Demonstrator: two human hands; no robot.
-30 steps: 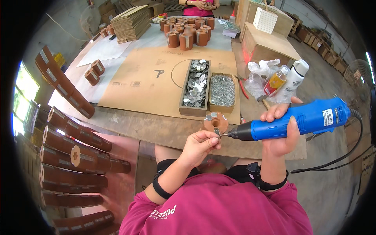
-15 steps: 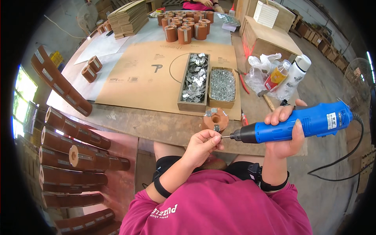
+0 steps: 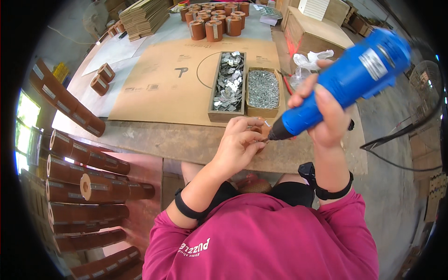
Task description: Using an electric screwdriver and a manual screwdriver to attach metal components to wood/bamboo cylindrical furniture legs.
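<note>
Head view: both hands have risen; right hand (image 3: 329,119) grips blue driver (image 3: 345,79), left hand (image 3: 240,142) pinches screw (image 3: 267,123).

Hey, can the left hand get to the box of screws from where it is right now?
Probably yes. The left hand sits at the table edge just in front of the screw box, whose top is open, with nothing between them. But its fingers are pinching a small part at the driver tip.
</note>
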